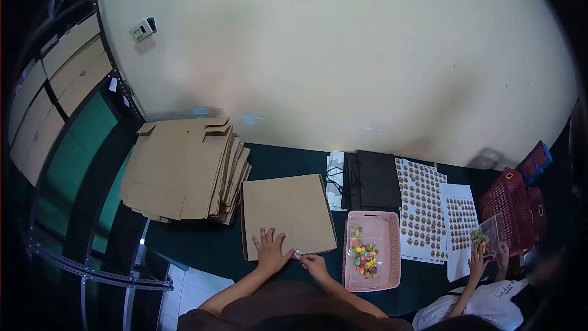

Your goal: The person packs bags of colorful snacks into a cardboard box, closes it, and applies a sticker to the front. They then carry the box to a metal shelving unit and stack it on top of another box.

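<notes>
A closed flat brown cardboard box (pixel 291 208) lies on the dark table in front of me. My left hand (pixel 271 254) rests on its near edge, fingers spread over the lid, with the thumb towards a small whitish piece (pixel 297 254). My right hand (pixel 313 266) is closed at the box's front edge and pinches that piece between its fingertips. Whether the piece is a sticker, tape or a wrapper is too small to tell. To the right of this hand stands a pink plastic basket (pixel 371 284) with colourful small sweets (pixel 366 256) in it.
A tall stack of flattened cardboard boxes (pixel 177 171) stands at the left. Behind the basket lie black paper bags (pixel 378 178) and sticker sheets (pixel 422 208). At the right, a co-worker's hands (pixel 476 263) hold a clear pack beside a maroon basket (pixel 505 202). Metal shelving (pixel 86 266) borders the left.
</notes>
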Tool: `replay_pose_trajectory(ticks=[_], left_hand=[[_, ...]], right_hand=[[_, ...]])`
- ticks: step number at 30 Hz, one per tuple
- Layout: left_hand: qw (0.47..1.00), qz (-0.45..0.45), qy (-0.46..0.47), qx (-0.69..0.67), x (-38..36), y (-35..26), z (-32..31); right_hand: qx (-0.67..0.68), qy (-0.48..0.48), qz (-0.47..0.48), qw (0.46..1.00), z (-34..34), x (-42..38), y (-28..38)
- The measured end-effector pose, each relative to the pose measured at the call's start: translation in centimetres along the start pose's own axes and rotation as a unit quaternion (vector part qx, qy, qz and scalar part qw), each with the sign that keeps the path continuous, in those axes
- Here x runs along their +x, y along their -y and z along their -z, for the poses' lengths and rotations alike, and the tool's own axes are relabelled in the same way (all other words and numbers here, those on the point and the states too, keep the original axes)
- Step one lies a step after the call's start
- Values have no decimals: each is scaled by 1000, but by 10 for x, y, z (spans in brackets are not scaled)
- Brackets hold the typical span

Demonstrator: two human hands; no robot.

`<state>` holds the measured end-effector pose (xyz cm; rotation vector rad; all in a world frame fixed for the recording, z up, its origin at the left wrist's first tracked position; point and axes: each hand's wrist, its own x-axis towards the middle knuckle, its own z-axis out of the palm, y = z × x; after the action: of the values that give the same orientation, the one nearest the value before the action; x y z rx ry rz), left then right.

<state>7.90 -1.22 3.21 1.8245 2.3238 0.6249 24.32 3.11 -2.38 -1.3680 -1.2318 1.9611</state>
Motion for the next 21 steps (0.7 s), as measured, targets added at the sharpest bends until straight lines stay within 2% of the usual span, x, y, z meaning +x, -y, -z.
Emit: replay_pose_trajectory(ticks=[1, 3, 7, 8, 9, 10, 12, 16, 18, 21], left_hand=[[1000, 0, 1, 0, 0, 0, -1], [1000, -2, -2, 5, 0, 1, -2], [1000, 0, 3, 4, 1, 2, -4], [1000, -4, -1, 5, 1, 2, -5], [1000, -7, -5, 7, 1, 2, -5], [1000, -6, -5, 7, 1, 2, -3], [1000, -20, 7, 13, 2, 1, 2], [999, -28, 18, 25, 1, 3, 4], [999, -27, 25, 18, 0, 5, 1], [999, -30, 20, 28, -1, 5, -1]], right_hand=[[1, 0, 0, 1000, -1, -2, 2], [-120, -60, 94, 986, -4, -9, 9], [-224, -109, 150, 957, -6, -23, 28], [-331, -139, 249, 899, -6, -23, 29], [-429, -165, 343, 819, -6, -24, 31], [-430, -164, 343, 819, -6, -24, 33], [-464, -170, 375, 784, -6, -24, 35], [-477, -160, 312, 806, -6, -26, 41], [-391, -133, 277, 867, -5, -28, 46], [-334, -163, 240, 897, -5, -29, 45]])
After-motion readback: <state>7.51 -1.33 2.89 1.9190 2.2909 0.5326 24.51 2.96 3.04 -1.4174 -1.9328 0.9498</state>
